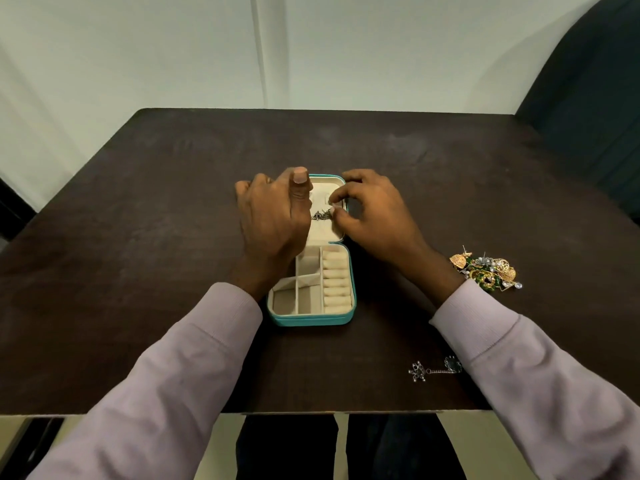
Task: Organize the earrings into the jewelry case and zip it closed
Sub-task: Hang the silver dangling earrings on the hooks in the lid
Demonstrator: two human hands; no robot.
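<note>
dark table (pixel 173 237): both hands (pixel 273 216) seemingly pinch an earring (pixel 321 215) over open case (pixel 311 318).

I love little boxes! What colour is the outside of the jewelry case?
Teal blue outside, with a cream lining; the head view shows the jewelry case best.

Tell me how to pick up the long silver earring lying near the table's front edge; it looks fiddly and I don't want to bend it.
Pinch the silver earring at its thin middle link, coming straight down from above. It lies flat on the table, stretched left to right, with an ornament at each end; its right end sits under the right sleeve, so the middle is the free, narrow part for fingertips.
</note>
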